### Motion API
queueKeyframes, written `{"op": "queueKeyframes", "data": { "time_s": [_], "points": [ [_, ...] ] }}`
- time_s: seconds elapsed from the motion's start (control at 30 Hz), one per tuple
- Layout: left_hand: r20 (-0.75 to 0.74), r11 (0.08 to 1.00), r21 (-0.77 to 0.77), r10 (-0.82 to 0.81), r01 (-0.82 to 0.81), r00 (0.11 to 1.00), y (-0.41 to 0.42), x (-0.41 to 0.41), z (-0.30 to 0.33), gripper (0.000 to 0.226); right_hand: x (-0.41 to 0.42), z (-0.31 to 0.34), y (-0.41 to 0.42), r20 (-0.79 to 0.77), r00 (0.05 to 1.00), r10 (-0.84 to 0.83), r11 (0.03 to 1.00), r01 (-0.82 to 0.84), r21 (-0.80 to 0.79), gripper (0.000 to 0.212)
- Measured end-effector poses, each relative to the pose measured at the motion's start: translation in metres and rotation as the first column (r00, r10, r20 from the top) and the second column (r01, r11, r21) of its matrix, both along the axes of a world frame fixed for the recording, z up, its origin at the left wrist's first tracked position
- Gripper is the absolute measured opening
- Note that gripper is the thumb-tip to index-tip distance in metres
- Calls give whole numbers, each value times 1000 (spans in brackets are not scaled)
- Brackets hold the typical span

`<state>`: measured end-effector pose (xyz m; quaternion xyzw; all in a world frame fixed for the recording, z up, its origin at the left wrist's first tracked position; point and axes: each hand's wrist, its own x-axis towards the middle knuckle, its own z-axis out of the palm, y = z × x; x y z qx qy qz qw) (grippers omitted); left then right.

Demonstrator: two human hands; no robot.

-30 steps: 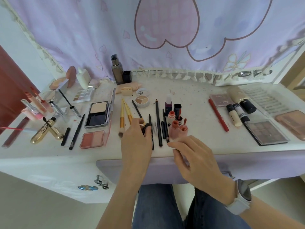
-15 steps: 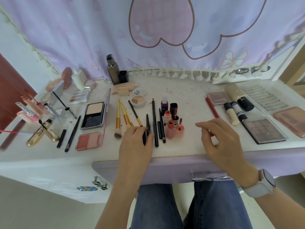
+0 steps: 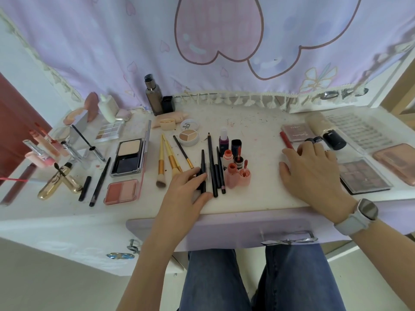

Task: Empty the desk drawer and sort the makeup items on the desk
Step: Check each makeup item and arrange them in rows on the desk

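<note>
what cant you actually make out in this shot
Head view only:
- Red pencil: near end hidden under the right hand.
- Concealer tubes: mostly covered by that hand's fingers.
- Black pencils: whether the left hand grips or only touches them.
- Drawer: inside hidden by its front.

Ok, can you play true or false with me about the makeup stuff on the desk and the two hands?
1. The left hand rests on the black pencils. True.
2. The right hand is lifting the blush palette. False: the blush palette lies flat on the desk, far over on the other side, with no hand on it. The right hand is over by the red pencil.
3. A watch is on the right wrist. True.
4. The gold-handled brushes stand upright in a cup. False: they lie flat on the desk, beside the black pencils.
5. The tall dark bottle stands at the back of the desk, by the curtain. True.
</note>
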<state>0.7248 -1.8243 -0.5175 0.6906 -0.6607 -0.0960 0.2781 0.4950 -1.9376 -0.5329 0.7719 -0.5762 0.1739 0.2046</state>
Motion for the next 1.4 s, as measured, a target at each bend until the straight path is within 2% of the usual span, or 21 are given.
{"op": "queueKeyframes", "data": {
  "time_s": [0.07,0.17,0.33,0.43,0.5,0.57,0.6,0.67,0.7,0.73,0.87,0.93,1.0,1.07,1.2,1.27,1.4],
  "points": [
    [-6,1000,-6,1,-1,1000,-2,1,0,46,2,2,0,20,1000,-12,1000,11,28,17],
    [-9,1000,-26,6,-6,1000,-2,3,-1,45,6,5,-2,22,1000,15,995,-17,95,11],
    [-35,999,-54,8,-9,999,0,-1,-2,44,11,14,2,128,989,72,987,-89,131,23],
    [-50,998,-58,3,-6,999,0,-2,-3,44,14,25,7,298,953,58,977,-116,180,32],
    [-69,997,-71,7,-11,998,0,-2,-3,44,14,36,12,520,848,101,968,-203,144,30],
    [-99,993,-116,19,-30,995,3,-3,-3,43,14,48,19,770,617,164,941,-331,65,21],
    [-123,988,-147,32,-50,992,4,-4,-3,43,14,54,24,848,490,205,925,-381,-3,16],
    [-208,974,-204,57,-100,976,9,-6,0,45,17,67,36,917,292,270,875,-471,-108,12],
    [-255,965,-235,54,-116,965,11,-7,2,45,19,72,42,933,231,277,842,-525,-119,14],
    [-285,953,-275,43,-124,958,13,-8,5,46,22,77,49,940,210,270,811,-576,-105,16],
    [-251,914,-403,-63,-45,966,26,-7,15,50,34,85,74,921,319,224,678,-730,87,18],
    [-132,915,-394,-147,84,980,34,-10,19,49,41,80,84,896,379,230,604,-778,174,20],
    [-9,921,-338,-210,194,978,39,-17,20,38,50,75,92,886,408,221,582,-784,216,18],
    [6,924,-309,-233,224,972,42,-23,19,26,56,71,97,915,367,169,593,-779,203,18],
    [-1,929,-348,-133,124,991,42,-27,17,14,60,69,101,984,165,60,563,-820,104,6],
    [-37,939,-326,-123,105,992,42,-27,18,13,60,66,101,987,148,63,555,-827,89,3],
    [-111,959,-256,-157,124,981,42,-25,19,15,61,63,100,976,195,93,579,-808,106,5]
  ]
}}
